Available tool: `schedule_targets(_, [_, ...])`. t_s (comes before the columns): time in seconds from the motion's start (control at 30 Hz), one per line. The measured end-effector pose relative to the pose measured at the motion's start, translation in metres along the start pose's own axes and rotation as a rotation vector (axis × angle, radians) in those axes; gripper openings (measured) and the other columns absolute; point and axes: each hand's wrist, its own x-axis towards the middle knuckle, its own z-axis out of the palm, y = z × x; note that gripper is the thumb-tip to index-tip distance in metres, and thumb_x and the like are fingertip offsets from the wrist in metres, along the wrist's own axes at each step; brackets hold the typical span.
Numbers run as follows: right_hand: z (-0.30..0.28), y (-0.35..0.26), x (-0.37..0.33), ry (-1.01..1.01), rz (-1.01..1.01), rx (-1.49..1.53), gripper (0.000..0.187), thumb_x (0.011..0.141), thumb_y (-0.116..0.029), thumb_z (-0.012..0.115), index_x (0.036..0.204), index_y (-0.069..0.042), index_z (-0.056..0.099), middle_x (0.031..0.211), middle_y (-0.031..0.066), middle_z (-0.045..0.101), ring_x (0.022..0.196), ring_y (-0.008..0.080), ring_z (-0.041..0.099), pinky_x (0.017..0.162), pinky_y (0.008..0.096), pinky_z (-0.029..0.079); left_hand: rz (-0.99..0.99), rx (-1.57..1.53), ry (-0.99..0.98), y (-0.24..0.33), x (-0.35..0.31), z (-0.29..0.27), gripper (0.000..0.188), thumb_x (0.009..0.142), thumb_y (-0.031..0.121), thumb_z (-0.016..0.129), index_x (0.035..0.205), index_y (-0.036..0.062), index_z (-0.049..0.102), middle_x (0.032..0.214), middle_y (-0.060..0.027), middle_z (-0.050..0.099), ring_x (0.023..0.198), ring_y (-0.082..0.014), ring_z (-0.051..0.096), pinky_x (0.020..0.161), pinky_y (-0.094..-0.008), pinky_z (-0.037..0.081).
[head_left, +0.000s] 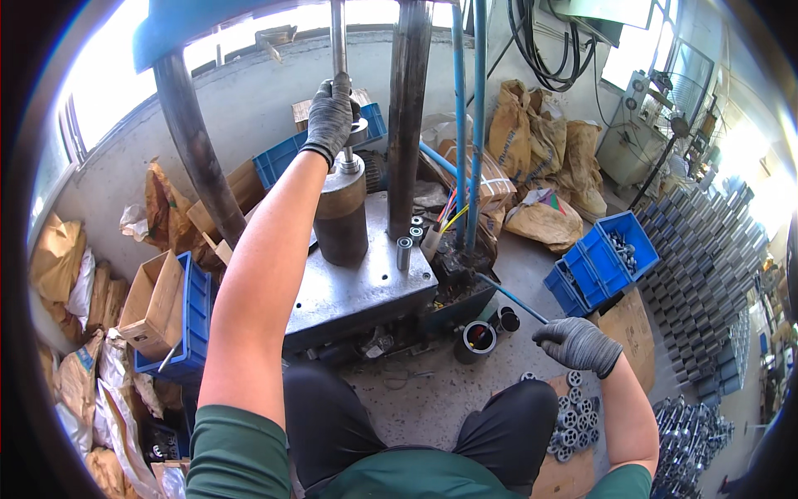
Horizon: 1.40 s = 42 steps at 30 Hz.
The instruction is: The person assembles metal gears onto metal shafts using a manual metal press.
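Observation:
My left hand [330,118], in a grey knit glove, is raised at the press rod [338,37]. Its fingers are closed round a round metal piece [358,131], partly hidden by the glove. Below it, a narrower metal pin [347,160] stands on top of a large dark steel cylinder [342,218], upright on the press bed [357,291]. My right hand [579,345], gloved alike, is closed at the end of a blue lever [511,298] at the press's right side. Several small metal sleeves [404,254] stand on the bed, right of the cylinder.
Thick steel columns [407,116] flank the bed. A dark pot [475,342] stands on the floor. Blue crates [605,258] hold metal parts at right, before stacked grey tubes [690,274]. Wheel-shaped parts [573,420] lie by my right knee. A cardboard box [154,303] sits at left.

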Motion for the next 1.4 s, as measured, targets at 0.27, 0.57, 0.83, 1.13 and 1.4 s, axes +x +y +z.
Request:
schedule_targets(0.27, [0.0,0.003,0.002,-0.007,0.024,-0.017,0.026,0.092,-0.018,0.066,0.114,-0.008,0.076,0.103,0.0151,0.076,0.096,0.0334,0.072,0.088,0.0406,0.057,-0.015,0.008,0.004,0.002,-0.002,0.002,0.056,0.106,0.059,0.048,0.103,0.0041,0.059,0.067,-0.0056,0.063,0.059,-0.0141,0.063,0.058,-0.031,0.053])
schedule_targets(0.57, [-0.006,-0.003,0.003,-0.005,0.046,0.033,0.026,0.091,-0.016,0.067,0.114,-0.006,0.075,0.103,0.0162,0.076,0.096,0.0343,0.073,0.088,0.041,0.057,-0.004,-0.002,0.015,-0.003,0.001,0.003,0.058,0.106,0.06,0.048,0.102,0.0039,0.059,0.066,-0.0057,0.063,0.059,-0.0139,0.064,0.056,-0.0309,0.054])
schedule_targets(0.83, [-0.005,-0.002,0.004,-0.023,0.008,-0.044,0.025,0.091,-0.015,0.066,0.112,-0.007,0.075,0.101,0.0172,0.075,0.096,0.0352,0.072,0.086,0.0416,0.058,-0.007,-0.019,0.011,-0.002,-0.001,0.001,0.057,0.106,0.061,0.048,0.1,0.0047,0.059,0.065,-0.0054,0.063,0.057,-0.0137,0.063,0.055,-0.0305,0.052])
schedule_targets(1.13, [-0.065,-0.017,0.064,0.958,-0.137,-0.382,0.015,0.087,-0.007,0.066,0.102,-0.004,0.066,0.092,0.0193,0.066,0.084,0.0397,0.066,0.072,0.0479,0.052,0.136,0.189,-0.047,-0.032,0.017,0.006,0.026,0.107,0.028,0.051,0.112,0.006,0.063,0.075,-0.0031,0.057,0.064,-0.0147,0.056,0.055,-0.0352,0.047])
schedule_targets(1.4, [-0.124,-0.006,0.188,1.224,-0.18,-0.355,0.035,0.093,-0.038,0.064,0.077,-0.007,0.066,0.075,0.0188,0.069,0.073,0.037,0.071,0.067,0.0502,0.057,0.565,0.452,-0.02,-0.167,0.146,-0.11,0.052,0.103,0.02,0.06,0.15,0.002,0.051,0.101,-0.0064,0.063,0.08,-0.0153,0.057,0.07,-0.0336,0.051])
